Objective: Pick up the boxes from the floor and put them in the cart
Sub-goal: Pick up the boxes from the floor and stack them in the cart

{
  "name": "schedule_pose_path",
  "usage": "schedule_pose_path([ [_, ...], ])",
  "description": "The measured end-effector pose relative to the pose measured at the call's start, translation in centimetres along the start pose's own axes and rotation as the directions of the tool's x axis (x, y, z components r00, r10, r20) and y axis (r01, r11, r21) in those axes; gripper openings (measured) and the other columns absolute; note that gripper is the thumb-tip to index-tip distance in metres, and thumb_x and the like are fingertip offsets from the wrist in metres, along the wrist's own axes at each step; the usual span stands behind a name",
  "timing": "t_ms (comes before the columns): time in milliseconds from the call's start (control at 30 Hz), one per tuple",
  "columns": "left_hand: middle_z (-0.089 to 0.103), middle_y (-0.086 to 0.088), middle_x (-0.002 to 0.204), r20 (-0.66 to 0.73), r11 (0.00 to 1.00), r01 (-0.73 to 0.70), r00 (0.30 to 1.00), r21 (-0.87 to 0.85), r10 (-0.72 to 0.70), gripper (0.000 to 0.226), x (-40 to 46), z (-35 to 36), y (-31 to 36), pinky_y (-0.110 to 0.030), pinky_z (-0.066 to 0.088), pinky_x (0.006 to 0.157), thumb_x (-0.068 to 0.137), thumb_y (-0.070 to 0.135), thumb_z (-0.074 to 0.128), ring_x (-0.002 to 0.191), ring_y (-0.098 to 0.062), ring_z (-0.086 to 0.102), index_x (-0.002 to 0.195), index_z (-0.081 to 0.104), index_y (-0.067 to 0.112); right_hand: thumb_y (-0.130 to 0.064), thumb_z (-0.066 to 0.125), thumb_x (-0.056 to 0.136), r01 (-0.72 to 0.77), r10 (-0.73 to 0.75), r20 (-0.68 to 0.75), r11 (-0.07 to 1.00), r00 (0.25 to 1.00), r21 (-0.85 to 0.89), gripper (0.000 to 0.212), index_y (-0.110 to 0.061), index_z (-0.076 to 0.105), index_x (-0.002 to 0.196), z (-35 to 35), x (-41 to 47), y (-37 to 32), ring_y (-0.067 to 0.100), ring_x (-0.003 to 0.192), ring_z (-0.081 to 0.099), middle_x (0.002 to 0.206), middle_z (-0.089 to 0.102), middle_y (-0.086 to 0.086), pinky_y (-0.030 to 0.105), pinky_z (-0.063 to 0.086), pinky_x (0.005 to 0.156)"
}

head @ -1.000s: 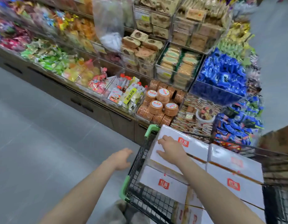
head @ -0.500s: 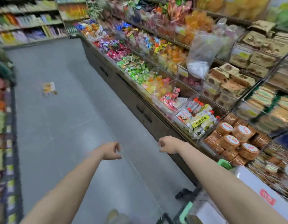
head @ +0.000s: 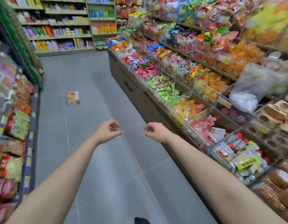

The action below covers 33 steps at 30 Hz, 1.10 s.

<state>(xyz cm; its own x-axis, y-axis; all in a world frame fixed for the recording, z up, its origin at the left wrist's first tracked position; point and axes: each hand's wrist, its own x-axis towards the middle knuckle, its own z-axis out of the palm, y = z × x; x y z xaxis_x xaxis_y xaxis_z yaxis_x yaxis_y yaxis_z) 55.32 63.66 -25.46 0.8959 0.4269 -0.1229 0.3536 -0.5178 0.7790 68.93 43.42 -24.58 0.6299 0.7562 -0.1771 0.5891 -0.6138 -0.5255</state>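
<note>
Box [head: 73,98] lies on floor [head: 85,81] at 11 o'clock, well ahead of left hand [head: 107,130] and right hand [head: 154,130], both loosely curled, holding nothing; looks light, stiff cardboard, so likely grip it across its long sides.

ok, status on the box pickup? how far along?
Done: can't tell, the cart is out of view. In hand: nothing; left hand and right hand hang loosely curled and hold nothing. Left: one box lies on the grey floor farther down the aisle.
</note>
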Motion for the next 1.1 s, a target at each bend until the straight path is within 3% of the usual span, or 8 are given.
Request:
schedule_pose_path([
  [67,0.059,-0.001,0.08,-0.111,0.991,0.0,0.994,-0.131,-0.015,0.018,2.3,-1.9,-0.9,-0.017,0.043,0.057,0.08,0.01,0.072,0.068,-0.013,0.054,0.084,0.057,0.018,-0.02,0.064,0.087,0.029,-0.025,-0.052,0.996,0.998,0.081,0.027,-0.007,0.064,0.111,-0.1,3.8,-1.5,0.014,0.088,0.055,0.109,0.066,0.009,0.019,0.037,0.076],
  [167,0.06,-0.005,0.084,-0.191,0.978,-0.018,0.981,-0.208,-0.022,0.023,5.8,-4.3,-2.1,-0.02,0.043,0.06,0.08,0.008,0.072,0.069,-0.014,0.054,0.079,0.055,0.023,-0.02,0.064,0.087,0.053,-0.044,-0.056,0.985,0.997,0.162,0.029,-0.008,0.063,0.114,-0.6,8.6,-3.2,0.013,0.088,0.054,0.101,0.061,0.002,0.019,0.038,0.077],
  [400,0.06,-0.001,0.088,-0.225,0.946,-0.019,0.973,-0.323,-0.057,0.019,16.1,-11.5,-4.9,-0.029,0.045,0.073,0.084,0.009,0.069,0.077,-0.014,0.058,0.085,0.059,0.025,-0.033,0.065,0.087,0.115,-0.14,0.087,0.963,0.986,0.243,0.035,-0.023,0.058,0.12,-3.7,23.6,-6.6,0.015,0.099,0.057,0.117,0.059,0.001,0.027,0.047,0.083],
  [567,0.06,0.002,0.089,-0.152,0.925,0.037,0.983,-0.377,-0.101,0.018,22.1,-16.5,-7.7,-0.023,0.046,0.069,0.083,0.012,0.07,0.079,-0.01,0.057,0.092,0.06,0.025,-0.033,0.064,0.087,0.114,-0.174,0.192,0.951,0.966,0.288,0.027,-0.024,0.061,0.113,-4.5,34.0,-10.0,0.012,0.094,0.057,0.116,0.062,0.003,0.026,0.046,0.082],
  [733,0.062,0.005,0.086,-0.23,0.927,0.068,0.96,-0.369,-0.162,0.02,28.1,-21.9,-13.0,-0.008,0.044,0.058,0.084,0.009,0.068,0.071,-0.004,0.058,0.09,0.058,0.025,-0.025,0.064,0.088,0.138,-0.23,0.186,0.902,0.955,0.409,0.018,-0.025,0.06,0.106,-2.3,43.0,-14.1,0.004,0.08,0.055,0.1,0.06,-0.004,0.018,0.044,0.073],
  [1100,0.064,0.006,0.09,-0.209,0.95,0.188,0.947,-0.25,-0.243,0.018,41.9,-39.9,-28.7,-0.019,0.042,0.067,0.083,0.018,0.071,0.076,-0.012,0.058,0.089,0.059,0.029,-0.021,0.061,0.09,0.04,-0.169,0.267,0.902,0.949,0.43,0.017,-0.023,0.061,0.107,4.8,65.3,-26.4,0.005,0.079,0.058,0.1,0.063,-0.001,0.022,0.045,0.074],
])
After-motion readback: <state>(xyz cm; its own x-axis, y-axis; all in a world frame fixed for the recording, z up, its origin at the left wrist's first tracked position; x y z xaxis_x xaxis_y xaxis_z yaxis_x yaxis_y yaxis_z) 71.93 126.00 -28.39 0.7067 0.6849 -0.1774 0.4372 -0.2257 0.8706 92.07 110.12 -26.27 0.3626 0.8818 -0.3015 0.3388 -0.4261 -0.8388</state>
